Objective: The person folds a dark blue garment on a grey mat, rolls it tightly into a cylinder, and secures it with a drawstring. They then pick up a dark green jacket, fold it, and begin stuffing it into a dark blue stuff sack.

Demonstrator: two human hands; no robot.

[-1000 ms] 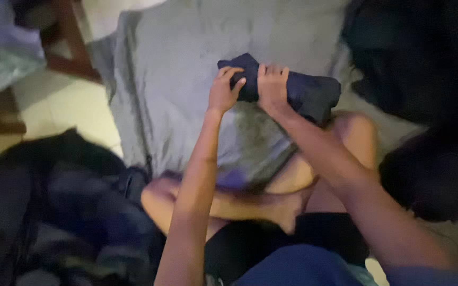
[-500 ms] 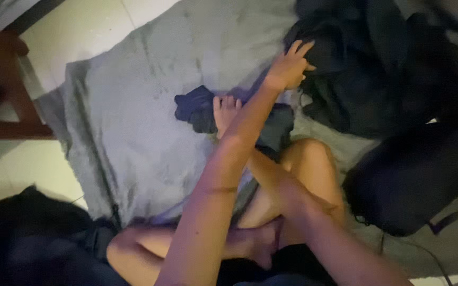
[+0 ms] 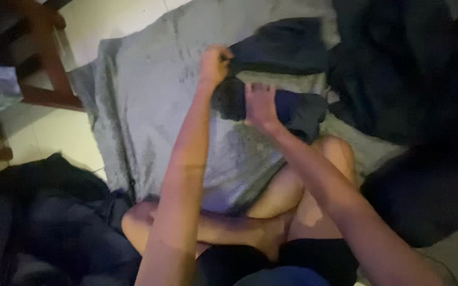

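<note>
I sit cross-legged on a grey blanket [image 3: 144, 116]. My left hand [image 3: 214, 63] is a closed fist gripping the edge of a dark navy garment [image 3: 284, 47], which lies spread toward the far side of the blanket. My right hand [image 3: 261, 106] rests flat, fingers apart, on a folded dark garment [image 3: 303, 108] just in front of my knee. The two garments lie close together, one behind the other.
A large pile of dark clothes [image 3: 404, 79] fills the right side. More dark clothing [image 3: 43, 222] lies at the lower left on the pale tiled floor [image 3: 54, 137]. Wooden furniture legs [image 3: 49, 74] stand at the upper left.
My left hand, which was reaching into the dark pile on the right, has come back left, shut on a dark garment. My right hand stays on the folded garment.
</note>
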